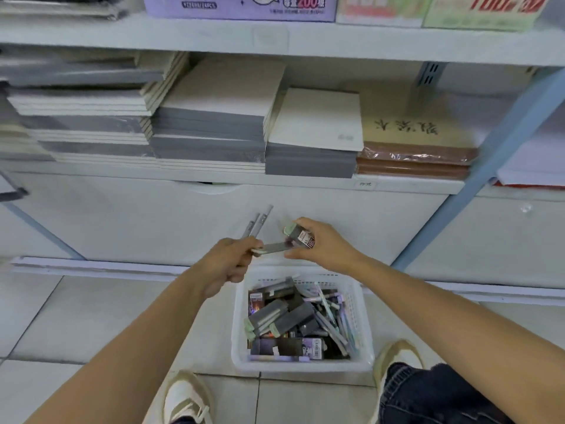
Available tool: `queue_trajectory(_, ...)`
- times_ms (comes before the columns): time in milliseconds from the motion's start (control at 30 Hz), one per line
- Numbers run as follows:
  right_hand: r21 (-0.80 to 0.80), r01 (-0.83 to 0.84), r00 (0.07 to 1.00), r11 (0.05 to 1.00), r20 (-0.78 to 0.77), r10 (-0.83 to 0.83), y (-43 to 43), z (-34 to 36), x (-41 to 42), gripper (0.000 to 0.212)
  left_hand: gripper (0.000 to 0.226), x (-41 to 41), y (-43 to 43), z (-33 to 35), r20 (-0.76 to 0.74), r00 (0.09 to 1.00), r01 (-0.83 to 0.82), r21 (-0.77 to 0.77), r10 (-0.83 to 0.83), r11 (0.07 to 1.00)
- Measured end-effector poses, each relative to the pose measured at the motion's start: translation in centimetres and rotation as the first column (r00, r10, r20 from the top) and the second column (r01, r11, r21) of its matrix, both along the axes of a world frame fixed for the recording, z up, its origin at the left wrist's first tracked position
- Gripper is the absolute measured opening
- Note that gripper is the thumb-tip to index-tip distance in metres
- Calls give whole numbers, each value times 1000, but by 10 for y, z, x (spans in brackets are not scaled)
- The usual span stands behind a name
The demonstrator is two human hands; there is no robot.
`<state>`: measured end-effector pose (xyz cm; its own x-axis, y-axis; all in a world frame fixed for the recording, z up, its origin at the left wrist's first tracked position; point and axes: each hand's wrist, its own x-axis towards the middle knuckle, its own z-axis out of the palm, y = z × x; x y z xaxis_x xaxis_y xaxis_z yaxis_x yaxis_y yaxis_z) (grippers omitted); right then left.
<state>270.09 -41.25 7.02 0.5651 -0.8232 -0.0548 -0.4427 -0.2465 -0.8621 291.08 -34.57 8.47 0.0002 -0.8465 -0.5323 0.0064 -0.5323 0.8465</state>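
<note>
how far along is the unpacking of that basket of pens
Early, it seems. Done: only a few loose pens are out, held in the left grip. In hand: the right grip holds a small labelled pack, and a flat grey pack reaches between the two. Left: the white basket holds a heap of packs; none show on the shelf above.

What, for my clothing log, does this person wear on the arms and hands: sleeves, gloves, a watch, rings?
Nothing shows. The left forearm and right forearm are bare as far as the frame edge, with no sleeve in view. The left hand and right hand are ungloved; no watch, bracelet or ring can be seen on them.
</note>
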Motion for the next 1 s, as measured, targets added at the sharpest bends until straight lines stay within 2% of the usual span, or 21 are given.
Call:
queue_trajectory(67,-81,0,1000,997,25,2,-1,20,-1,25,34,-1,-3,24,-34,999,-31,-29,30,999)
queue_trajectory(133,-145,37,999,989,45,-30,-4,42,-2,26,54,-4,-3,47,-64,996,-70,-117,63,991)
queue_trajectory(233,-106,95,981,990,178,-75,-6,76,-3,29,72,-14,-4,77,-92,987,-157,-306,135,939)
queue_trajectory(300,-92,128,964,988,247,-102,-6,100,-3,31,61,-25,-4,94,-97,980,-198,-419,173,886)
queue_trajectory(367,-112,121,959,986,270,-87,-3,125,-5,31,26,-39,-6,112,-90,979,-201,-514,181,834)
queue_trajectory(400,-126,99,962,987,267,-63,0,137,-7,32,16,-45,-9,122,-85,975,-216,-565,204,797)
queue_trajectory(500,-224,97,960,970,278,-32,10,179,-11,30,22,-59,-19,155,-47,970,-199,-714,238,671)
queue_trajectory(567,-311,205,932,928,352,-88,13,207,-17,21,30,-66,-27,179,-26,973,-169,-762,231,625)
queue_trajectory(633,-281,317,864,906,481,-153,10,236,-24,32,41,-74,-35,199,-33,973,-162,-799,227,579)
queue_trajectory(667,-251,343,833,905,527,-169,6,249,-30,35,41,-78,-40,208,-34,975,-153,-819,218,554)
queue_trajectory(733,-262,374,830,890,523,-195,-2,272,-43,36,34,-87,-46,223,-22,980,-121,-856,198,503)
queue_trajectory(833,-341,396,859,853,465,-213,-13,307,-68,20,26,-98,-53,244,25,986,-49,-900,164,433)
queue_trajectory(900,-329,423,822,845,532,-204,-23,329,-87,8,25,-102,-57,258,56,989,-5,-911,134,412)
queue_trajectory(1000,-329,509,737,796,643,-206,-44,363,-111,19,24,-104,-65,277,99,990,56,-925,96,376)
